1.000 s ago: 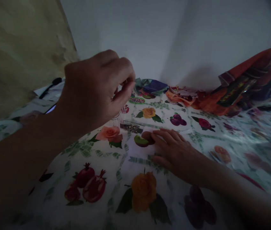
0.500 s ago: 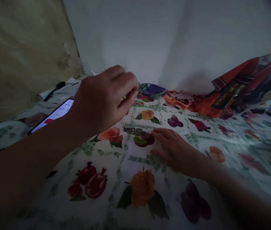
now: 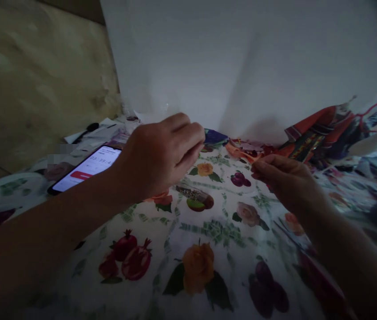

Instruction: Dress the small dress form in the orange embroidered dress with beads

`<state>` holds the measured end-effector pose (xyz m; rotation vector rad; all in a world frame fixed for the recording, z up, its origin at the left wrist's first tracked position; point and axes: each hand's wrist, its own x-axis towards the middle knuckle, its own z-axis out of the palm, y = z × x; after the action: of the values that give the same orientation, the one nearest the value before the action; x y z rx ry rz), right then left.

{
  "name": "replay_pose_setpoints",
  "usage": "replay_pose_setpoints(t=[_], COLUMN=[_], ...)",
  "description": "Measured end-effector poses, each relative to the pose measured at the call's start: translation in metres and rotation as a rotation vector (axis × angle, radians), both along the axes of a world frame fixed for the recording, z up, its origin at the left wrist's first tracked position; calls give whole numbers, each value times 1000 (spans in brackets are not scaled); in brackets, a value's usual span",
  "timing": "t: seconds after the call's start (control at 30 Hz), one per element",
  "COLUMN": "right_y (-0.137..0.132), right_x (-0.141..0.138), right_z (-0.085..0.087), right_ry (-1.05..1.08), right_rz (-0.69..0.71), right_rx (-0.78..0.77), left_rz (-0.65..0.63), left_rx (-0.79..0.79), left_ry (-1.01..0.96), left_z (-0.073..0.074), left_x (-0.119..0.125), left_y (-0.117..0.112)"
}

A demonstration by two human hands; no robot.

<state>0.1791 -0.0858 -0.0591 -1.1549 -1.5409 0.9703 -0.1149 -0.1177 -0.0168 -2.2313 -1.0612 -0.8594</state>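
Observation:
My left hand [image 3: 166,155] is held above the tablecloth with its fingers curled together in a pinch. Whatever lies between those fingertips is hidden from view. Off to the right, my right hand [image 3: 284,178] is also raised, thumb and fingertips pressed together; anything in them is too small or dark to name. Between and below the hands, a small clear packet of glittering beads [image 3: 193,193] lies flat on the cloth, over a printed kiwi.
A phone with a lit timer screen [image 3: 86,171] lies by my left forearm, beside a clear round lid or dish [image 3: 8,191]. Orange and red embroidered cloth [image 3: 315,131] is heaped at the back right. The flower-and-fruit tablecloth [image 3: 204,262] meets a white wall [image 3: 188,58].
My right hand has lifted from beside the bead packet, moving right and up, and its fingers have come together. My left hand stays pinched and appears slightly lower and further right.

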Motion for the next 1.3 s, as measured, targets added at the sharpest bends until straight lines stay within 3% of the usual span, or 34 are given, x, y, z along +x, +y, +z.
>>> replay_pose_setpoints(t=[0.17,0.27,0.4,0.57,0.8,1.1,1.3], right_y=[-28,-41,-33,-12,-6,-1,-2], right_x=[-11,-33,-62,-78,-82,-83,-84], right_z=[47,73,91,96,100,101,102], right_ry=[-134,-252,-473,-733,-940,-963,-865], right_rz=[-121,8,186,261,341,284,332], right_rx=[200,393,578,728,809,831,825], left_rz=[-112,-153,-214,-222,-191,-153,-171], left_rx=[-15,29,8,-37,93,122,207], left_ry=[28,20,14,41,30,91,57], left_z=[-6,-9,-8,-5,-8,-5,-7], left_x=[2,5,9,10,8,7,5], left_y=[3,2,-4,-8,-2,-3,1])
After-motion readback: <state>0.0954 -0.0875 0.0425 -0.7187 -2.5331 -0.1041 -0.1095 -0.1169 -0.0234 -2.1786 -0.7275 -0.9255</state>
